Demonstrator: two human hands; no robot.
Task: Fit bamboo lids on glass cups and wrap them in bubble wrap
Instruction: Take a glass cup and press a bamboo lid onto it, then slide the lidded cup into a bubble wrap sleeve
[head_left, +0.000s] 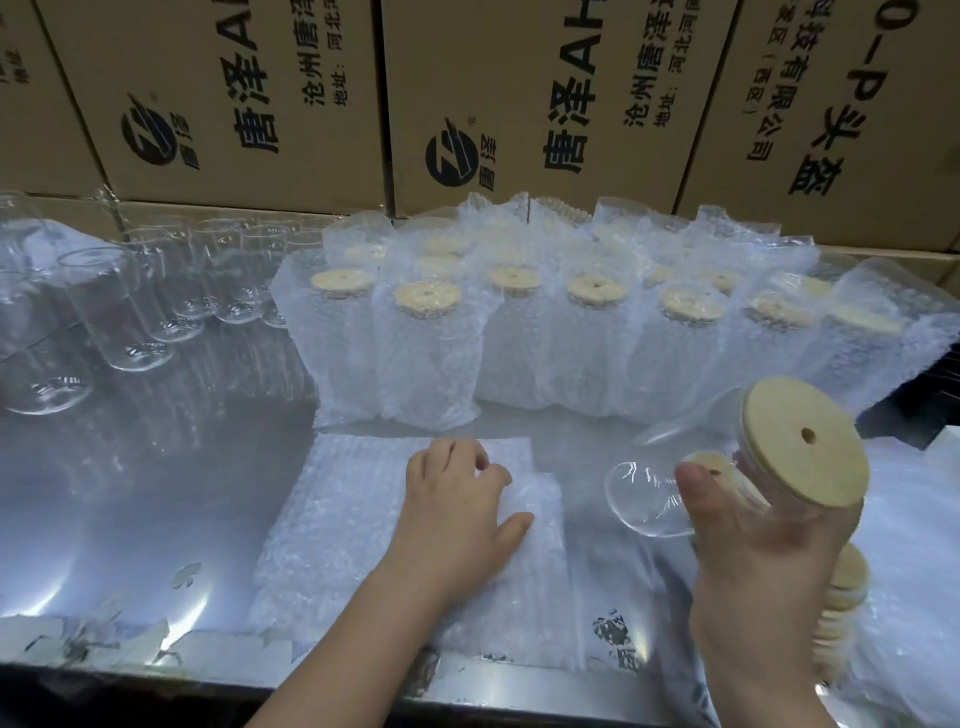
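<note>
Right hand (769, 561): gripping a glass cup (649, 493) round its upper body, thumb across the glass. The cup is held off the table and tipped on its side, base pointing left. A bamboo lid (805, 441) is seated on its mouth, facing up and to the right, with its small hole visible.

Left hand (462, 509): resting palm-down on a stack of bubble wrap sheets (353, 530), thumb spread, fingers bent at the knuckles. Whether they pinch the top sheet cannot be told.

The sheets lie flat on the steel table (130, 493), just left of the held cup. A stack of loose lids (844, 592) sits below the right hand, partly hidden by it.

Behind the sheets are rows of wrapped cups (426, 343), upright and close-packed, lids showing through the wrap. At far left stand bare cups (130, 312), without lids. Printed cardboard boxes (260, 104) form the back wall.
</note>
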